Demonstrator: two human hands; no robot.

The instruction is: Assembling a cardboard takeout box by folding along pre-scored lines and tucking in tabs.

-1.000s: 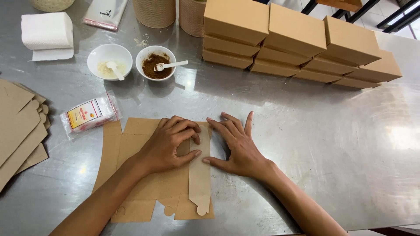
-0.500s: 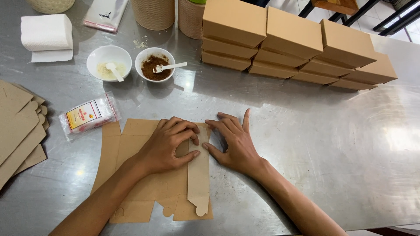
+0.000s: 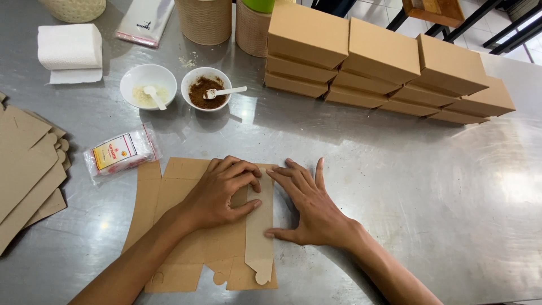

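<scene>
Both hands lie flat, grasping nothing: the left hand (image 3: pixel 223 192) and right hand (image 3: pixel 307 206) press a folded flap of the cardboard sheet (image 3: pixel 186 226) on the counter (image 3: pixel 429 214)

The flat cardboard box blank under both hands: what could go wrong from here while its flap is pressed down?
1. The left hand and right hand press the folded flap of the box blank; uneven pressure could crease it crooked.
2. The steel table looks smooth, so the blank might slide.
3. The bowl of brown powder and its spoon stand close; a reaching arm could tip them.
</scene>
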